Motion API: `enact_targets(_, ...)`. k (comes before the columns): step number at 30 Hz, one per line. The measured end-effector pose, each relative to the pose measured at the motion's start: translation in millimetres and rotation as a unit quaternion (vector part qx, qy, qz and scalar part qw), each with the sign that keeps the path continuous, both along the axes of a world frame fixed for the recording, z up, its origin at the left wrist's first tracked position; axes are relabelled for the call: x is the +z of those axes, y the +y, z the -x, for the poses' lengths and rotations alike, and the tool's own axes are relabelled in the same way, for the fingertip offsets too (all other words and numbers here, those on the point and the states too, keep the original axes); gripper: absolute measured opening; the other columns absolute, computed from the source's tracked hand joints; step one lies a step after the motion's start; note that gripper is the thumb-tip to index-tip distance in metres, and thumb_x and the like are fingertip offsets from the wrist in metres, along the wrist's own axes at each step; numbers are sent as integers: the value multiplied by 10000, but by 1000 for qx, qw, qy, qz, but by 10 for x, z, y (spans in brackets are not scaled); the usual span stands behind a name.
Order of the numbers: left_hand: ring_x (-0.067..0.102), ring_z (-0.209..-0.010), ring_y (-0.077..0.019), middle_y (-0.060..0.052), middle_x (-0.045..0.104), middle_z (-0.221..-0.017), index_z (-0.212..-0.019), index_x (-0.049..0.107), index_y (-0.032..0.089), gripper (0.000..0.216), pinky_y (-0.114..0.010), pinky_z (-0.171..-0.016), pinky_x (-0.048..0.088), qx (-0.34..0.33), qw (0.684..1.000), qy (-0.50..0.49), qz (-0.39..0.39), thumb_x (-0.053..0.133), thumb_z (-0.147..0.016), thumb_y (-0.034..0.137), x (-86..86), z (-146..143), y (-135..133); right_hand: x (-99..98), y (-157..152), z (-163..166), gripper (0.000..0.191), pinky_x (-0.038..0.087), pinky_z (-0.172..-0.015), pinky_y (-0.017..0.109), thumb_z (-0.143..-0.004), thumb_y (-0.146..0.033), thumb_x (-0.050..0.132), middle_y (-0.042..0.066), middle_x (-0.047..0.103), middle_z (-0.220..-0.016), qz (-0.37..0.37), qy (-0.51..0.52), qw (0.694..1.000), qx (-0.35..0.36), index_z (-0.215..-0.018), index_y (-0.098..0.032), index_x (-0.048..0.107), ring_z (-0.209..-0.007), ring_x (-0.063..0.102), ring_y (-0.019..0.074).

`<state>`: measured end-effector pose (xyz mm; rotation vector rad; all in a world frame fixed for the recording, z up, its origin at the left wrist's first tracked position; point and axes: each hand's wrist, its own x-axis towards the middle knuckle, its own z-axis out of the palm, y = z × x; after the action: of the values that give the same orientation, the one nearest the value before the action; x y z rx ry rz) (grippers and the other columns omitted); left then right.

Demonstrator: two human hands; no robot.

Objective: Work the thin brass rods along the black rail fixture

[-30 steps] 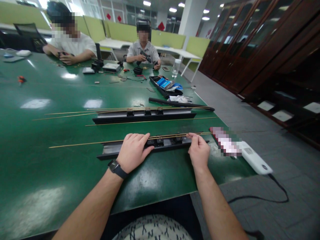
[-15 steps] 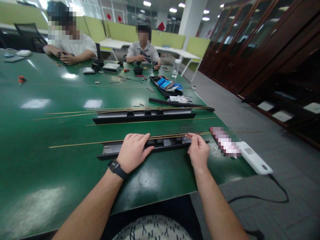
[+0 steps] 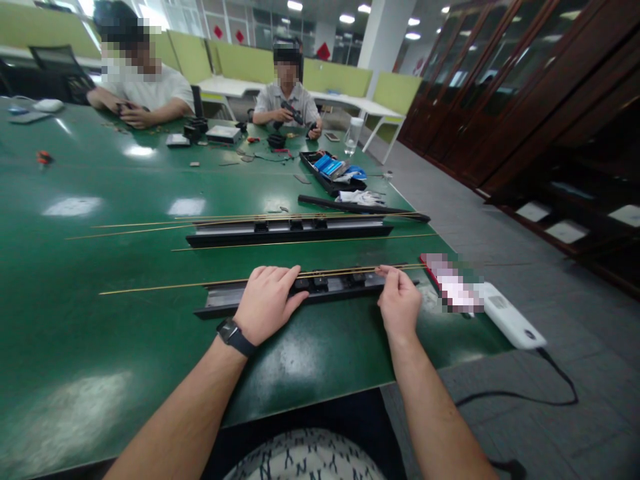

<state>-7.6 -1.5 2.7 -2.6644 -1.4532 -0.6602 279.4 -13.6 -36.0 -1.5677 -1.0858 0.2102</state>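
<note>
Hardly anything has shifted since the earlier frame: thin gold-coloured rods (image 3: 150, 289) lie along a straight black grey-lined rail (image 3: 220, 300) on the green counter (image 3: 300, 367). Behind lies a similar black rail (image 3: 290, 236); by the rods' right end, a blurred red-edged flat object (image 3: 447, 283). The left hand (image 3: 265, 303) covers rods and rail, thumb apart, its grip unclear; the right hand (image 3: 400, 303) pinches the rods, fingers nearly closed.

Left hand (image 3: 267, 303) hides stretch of near rail (image 3: 345, 292) and gold rods (image 3: 165, 287). Right hand (image 3: 400, 300) covers rail just short of its right end; number of rods pinched unclear. Red-edged item (image 3: 450, 283) pixelated, can't identify. Label on white corded device (image 3: 515, 317) unreadable. Table (image 3: 150, 353) cut by left edge, dark cabinet (image 3: 480, 80) by right. Far scraps (image 3: 247, 158) too small to tell.
</note>
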Motion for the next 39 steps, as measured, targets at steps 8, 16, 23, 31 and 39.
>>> enact_targets(8, 667, -1069, -309, -136, 747, -1150, -1344, 628, 161, 461, -474, -972, 462, -6, 1000, 7, -9, 603, -994, 461, 0, -1, 3, -1, -1, 20, 503, 595, -715, 334, -1004, -570, 460, 106, 813, -996, -3, 12, 1000, 9, -1041, -177, 772, -815, 767, 233)
enact_targets(16, 673, -1076, -304, -135, 745, -1150, -1343, 620, 166, 440, -467, -975, 454, -6, 1000, 8, -9, 591, -1003, 445, 12, -7, -1, 1, -18, 44, 473, 595, -698, 316, -1011, -550, 466, 93, 817, -1008, 6, 7, 1000, 21, -1052, -189, 769, -803, 768, 224)
enact_targets(23, 670, -1076, -302, -133, 743, -1150, -1335, 621, 154, 443, -464, -980, 444, 0, 1000, 12, -11, 593, -1005, 448, 21, -16, -10, -10, -14, 54, 429, 604, -846, 352, -1020, -514, 481, 80, 817, -1011, 3, 8, 1000, 20, -1045, -199, 772, -920, 777, 234)
enact_targets(31, 647, -1081, -306, -135, 738, -1136, -1329, 624, 139, 439, -466, -983, 435, 2, 1000, 16, -23, 597, -1004, 434, 37, -26, -27, -42, -6, 56, 394, 566, -967, 370, -1037, -467, 488, 76, 813, -1015, -8, 1, 1000, 26, -1050, -196, 775, -986, 774, 227)
enact_targets(39, 645, -1072, -304, -129, 732, -1121, -1319, 627, 133, 446, -462, -980, 440, 7, 999, 17, -30, 614, -996, 440, 8, -33, -22, -70, 0, 39, 381, 567, -961, 366, -1039, -450, 487, 74, 814, -1016, -7, -10, 1000, 29, -1057, -202, 776, -981, 773, 230)
